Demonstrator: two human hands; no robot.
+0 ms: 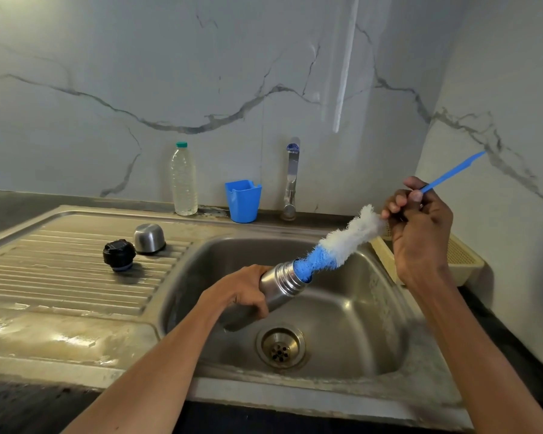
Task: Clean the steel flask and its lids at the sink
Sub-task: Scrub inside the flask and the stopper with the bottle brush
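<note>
Left grip (248, 296) wraps the steel flask (281, 285) (tilted over the sink (373, 308)); right grip (417, 220) clutches the bottle brush (342, 242), its blue tip in the flask's mouth.

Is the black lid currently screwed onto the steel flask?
No, the black lid sits on the drainboard, apart from the steel flask.

The steel flask (279, 285) is open and tilted over the sink basin (351, 314), mouth pointing up and to the right, with the blue end of a blue-and-white bottle brush (336, 242) pushed into its threaded neck. On the ribbed drainboard (60, 277) to the left stand its two lids, just beside each other: a black stopper (119, 255) and a domed steel cap (149, 238).
</note>
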